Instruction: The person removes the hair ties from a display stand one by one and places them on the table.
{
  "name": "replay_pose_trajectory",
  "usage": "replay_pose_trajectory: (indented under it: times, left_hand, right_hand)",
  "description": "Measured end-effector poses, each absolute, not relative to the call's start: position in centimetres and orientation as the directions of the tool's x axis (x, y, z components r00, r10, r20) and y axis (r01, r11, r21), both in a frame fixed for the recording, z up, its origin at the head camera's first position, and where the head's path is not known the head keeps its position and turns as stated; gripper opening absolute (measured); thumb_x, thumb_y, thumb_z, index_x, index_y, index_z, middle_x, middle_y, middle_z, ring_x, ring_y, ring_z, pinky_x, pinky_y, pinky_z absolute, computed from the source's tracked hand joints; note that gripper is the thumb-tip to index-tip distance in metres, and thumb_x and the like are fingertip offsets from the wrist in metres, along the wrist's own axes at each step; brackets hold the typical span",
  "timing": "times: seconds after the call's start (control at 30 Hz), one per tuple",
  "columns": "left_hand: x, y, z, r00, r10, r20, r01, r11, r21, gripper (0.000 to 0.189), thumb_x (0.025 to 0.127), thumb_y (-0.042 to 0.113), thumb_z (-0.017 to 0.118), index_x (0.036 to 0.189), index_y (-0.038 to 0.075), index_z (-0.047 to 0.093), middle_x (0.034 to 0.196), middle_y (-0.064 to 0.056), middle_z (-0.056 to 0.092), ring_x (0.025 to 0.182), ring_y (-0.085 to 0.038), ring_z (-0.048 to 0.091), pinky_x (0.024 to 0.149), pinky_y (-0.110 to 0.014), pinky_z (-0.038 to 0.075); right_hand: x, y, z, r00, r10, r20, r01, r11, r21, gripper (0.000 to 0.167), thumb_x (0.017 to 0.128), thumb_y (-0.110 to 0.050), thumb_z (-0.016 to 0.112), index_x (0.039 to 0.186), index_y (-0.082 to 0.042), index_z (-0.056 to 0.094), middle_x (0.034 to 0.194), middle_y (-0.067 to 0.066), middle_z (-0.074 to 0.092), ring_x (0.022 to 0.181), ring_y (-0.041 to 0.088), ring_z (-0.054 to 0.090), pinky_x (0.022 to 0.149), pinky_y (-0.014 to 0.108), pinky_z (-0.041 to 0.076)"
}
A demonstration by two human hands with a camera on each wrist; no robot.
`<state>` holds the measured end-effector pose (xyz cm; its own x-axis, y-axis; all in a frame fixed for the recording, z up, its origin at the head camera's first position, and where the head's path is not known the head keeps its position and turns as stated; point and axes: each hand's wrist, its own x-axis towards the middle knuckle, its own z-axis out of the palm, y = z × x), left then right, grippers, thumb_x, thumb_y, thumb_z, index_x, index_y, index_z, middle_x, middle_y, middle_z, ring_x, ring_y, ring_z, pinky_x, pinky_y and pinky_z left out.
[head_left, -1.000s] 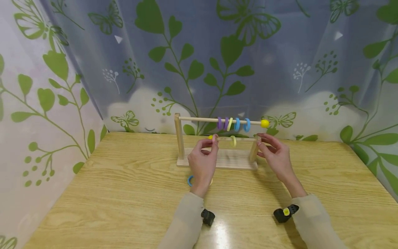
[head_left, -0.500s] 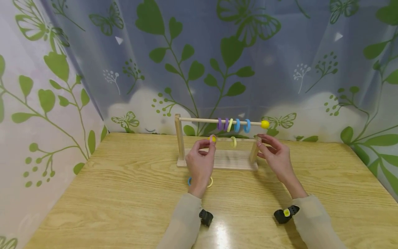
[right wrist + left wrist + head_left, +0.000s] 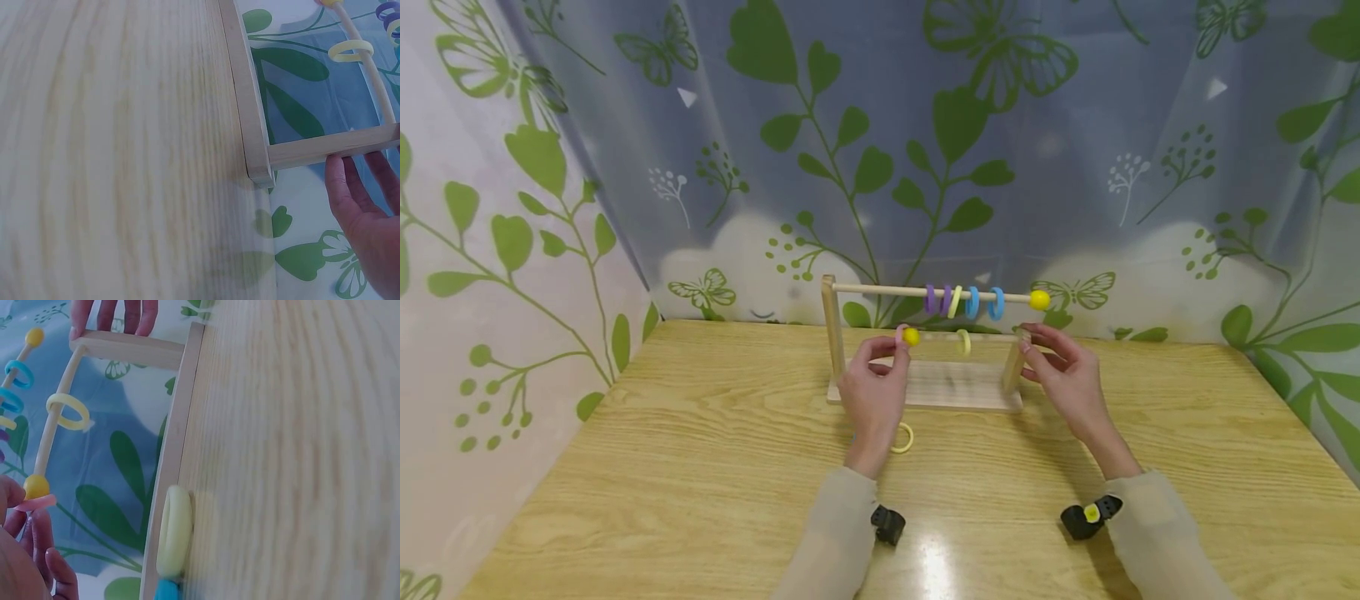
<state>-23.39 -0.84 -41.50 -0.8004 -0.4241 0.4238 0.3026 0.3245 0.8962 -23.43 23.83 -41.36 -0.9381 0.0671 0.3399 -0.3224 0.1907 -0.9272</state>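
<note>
My left hand (image 3: 874,392) pinches a pink ring (image 3: 37,503) just left of the yellow ball (image 3: 911,337) that ends the lower rod of a wooden rack (image 3: 955,392). Whether the ring still touches the ball, I cannot tell. One pale yellow ring (image 3: 963,342) hangs on that lower rod. At the rack's right side, my right hand (image 3: 1066,375) holds the top of the short post (image 3: 331,145), with fingertips against its outer face. Purple, yellow and blue rings (image 3: 972,302) hang on the upper rod, which ends in another yellow ball (image 3: 1039,300).
On the table (image 3: 700,467) before the rack lies a loose pale yellow ring (image 3: 902,437). Beside it is a blue ring (image 3: 167,590), mostly hidden behind my left wrist in the head view. A patterned curtain (image 3: 880,167) stands behind the rack.
My left hand has moved left, carrying the pink ring from the rod side of the yellow ball past it to its left. The right hand has stayed on the post.
</note>
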Motion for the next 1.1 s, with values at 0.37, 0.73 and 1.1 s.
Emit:
replay_pose_trajectory:
  times: [0.37,0.73,1.1]
  left_hand:
    - [-23.2,-2.3,-41.7,-0.802,-0.437,0.407,0.273,0.337,0.901,0.010,0.089,0.022,0.078,0.095,0.013,0.078,0.087,-0.002,0.079,0.059,-0.015,0.065,0.059,-0.025,0.053]
    - [-22.9,-3.7,-41.7,-0.840,-0.382,0.386,0.260,0.340,0.904,0.011,0.090,0.021,0.077,0.098,0.013,0.078,0.088,-0.003,0.079,0.061,-0.014,0.063,0.060,-0.023,0.051]
    - [-22.6,-4.8,-41.5,-0.888,-0.304,0.346,0.248,0.319,0.915,0.011,0.090,0.021,0.077,0.098,0.014,0.078,0.086,-0.004,0.078,0.063,-0.011,0.063,0.061,-0.022,0.052]
  right_hand:
    - [-23.5,23.9,-41.3,-0.938,0.075,0.339,-0.317,0.213,-0.924,0.041,0.101,-0.015,0.064,0.136,0.005,0.059,0.112,-0.018,0.066,0.096,0.000,0.071,0.075,0.023,0.061]
    - [-23.4,23.9,-41.3,-0.938,0.083,0.336,-0.313,0.208,-0.927,0.041,0.101,-0.014,0.064,0.136,0.006,0.059,0.111,-0.019,0.067,0.095,0.000,0.071,0.075,0.023,0.061]
    - [-23.4,23.9,-41.3,-0.943,0.068,0.326,-0.308,0.193,-0.931,0.042,0.101,-0.017,0.064,0.137,0.005,0.058,0.113,-0.016,0.067,0.097,0.001,0.071,0.076,0.022,0.061]
